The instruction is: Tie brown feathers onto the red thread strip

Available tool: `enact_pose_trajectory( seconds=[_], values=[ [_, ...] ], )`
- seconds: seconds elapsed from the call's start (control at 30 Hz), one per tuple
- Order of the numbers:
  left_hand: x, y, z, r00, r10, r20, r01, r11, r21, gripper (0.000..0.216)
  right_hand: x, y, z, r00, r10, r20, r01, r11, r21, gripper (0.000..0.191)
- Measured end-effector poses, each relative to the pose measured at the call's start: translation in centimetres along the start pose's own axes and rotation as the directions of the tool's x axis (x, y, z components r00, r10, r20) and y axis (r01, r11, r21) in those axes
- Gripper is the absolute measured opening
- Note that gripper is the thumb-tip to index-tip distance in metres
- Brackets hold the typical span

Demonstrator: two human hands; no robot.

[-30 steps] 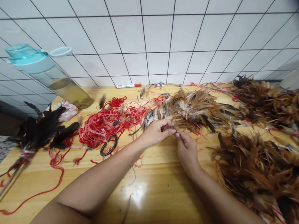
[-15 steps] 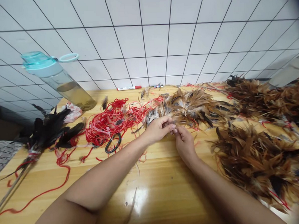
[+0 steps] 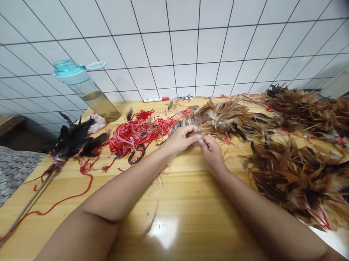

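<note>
Above the near edge of a loose pile of brown and grey feathers [image 3: 225,116], my two hands meet at the fingertips. My left hand [image 3: 181,141] is closed in a pinch, thumb against fingers. My right hand [image 3: 212,155] pinches close beside it, almost touching. Whatever lies between the fingertips is too small and blurred to name. To the left of my left hand spreads a tangle of red string [image 3: 128,135], with a black loop-shaped handle [image 3: 136,154] at its near side. A single thin feather [image 3: 153,218] rests on the wooden table [image 3: 193,223] between my forearms.
Black feathers [image 3: 72,137] are bound to a stick [image 3: 32,204] at left. A water bottle [image 3: 98,99] leans in view beside a crumpled pinkish bag [image 3: 97,122]. Brown feather bunches [image 3: 296,174] lie at right. A red-capped marker [image 3: 155,99] sits by the tiled wall [image 3: 184,46].
The view has turned slightly left, so the bottle and black feathers appear farther right. Both hands stay pinched together at the same spot by the feather pile.
</note>
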State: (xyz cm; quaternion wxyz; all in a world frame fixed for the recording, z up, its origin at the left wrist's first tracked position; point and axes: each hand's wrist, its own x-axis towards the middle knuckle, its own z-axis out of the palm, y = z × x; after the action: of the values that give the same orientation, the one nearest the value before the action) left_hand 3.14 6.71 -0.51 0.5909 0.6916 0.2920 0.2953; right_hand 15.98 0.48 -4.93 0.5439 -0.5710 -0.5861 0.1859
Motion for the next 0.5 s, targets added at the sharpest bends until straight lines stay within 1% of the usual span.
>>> enact_pose_trajectory(
  seconds=[0.07, 0.13, 0.2, 0.27, 0.3, 0.37, 0.43, 0.5],
  values=[
    [0.1, 0.2, -0.3, 0.999, 0.034, 0.006, -0.034, 0.999, 0.012, 0.027, 0.1, -0.1, 0.0, 1.000, 0.008, 0.010, -0.008, 0.999, 0.037, 0.022],
    [0.2, 0.7, -1.0, 0.993, 0.105, -0.053, -0.099, 0.989, 0.106, 0.024, 0.2, -0.3, 0.0, 1.000, 0.028, 0.010, -0.029, 0.996, 0.085, 0.021],
    [0.4, 1.4, -1.9, 0.975, 0.167, -0.145, -0.124, 0.956, 0.266, 0.019, 0.2, -0.4, 0.1, 0.999, 0.054, 0.008, -0.054, 0.991, 0.126, 0.022],
    [0.3, 2.1, -2.7, 0.960, 0.197, -0.198, -0.087, 0.885, 0.457, 0.012, 0.2, -0.6, 0.1, 0.996, 0.085, -0.002, -0.084, 0.985, 0.154, 0.023],
    [0.2, 2.5, -3.0, 0.961, 0.196, -0.194, -0.060, 0.834, 0.549, 0.008, 0.2, -0.6, 0.1, 0.995, 0.101, -0.011, -0.098, 0.982, 0.164, 0.024],
    [-0.3, 2.9, -3.3, 0.975, 0.172, -0.138, -0.027, 0.716, 0.698, 0.005, 0.1, -0.7, 0.1, 0.991, 0.132, -0.028, -0.125, 0.976, 0.177, 0.024],
    [-1.0, 2.9, -3.0, 0.987, 0.130, -0.096, -0.007, 0.630, 0.777, 0.007, 0.0, -0.8, 0.1, 0.987, 0.154, -0.040, -0.144, 0.972, 0.187, 0.024],
    [-1.6, 2.4, -2.4, 0.991, 0.091, -0.099, 0.027, 0.588, 0.809, 0.008, -0.1, -0.9, 0.2, 0.985, 0.168, -0.044, -0.156, 0.968, 0.197, 0.024]
  ],
)
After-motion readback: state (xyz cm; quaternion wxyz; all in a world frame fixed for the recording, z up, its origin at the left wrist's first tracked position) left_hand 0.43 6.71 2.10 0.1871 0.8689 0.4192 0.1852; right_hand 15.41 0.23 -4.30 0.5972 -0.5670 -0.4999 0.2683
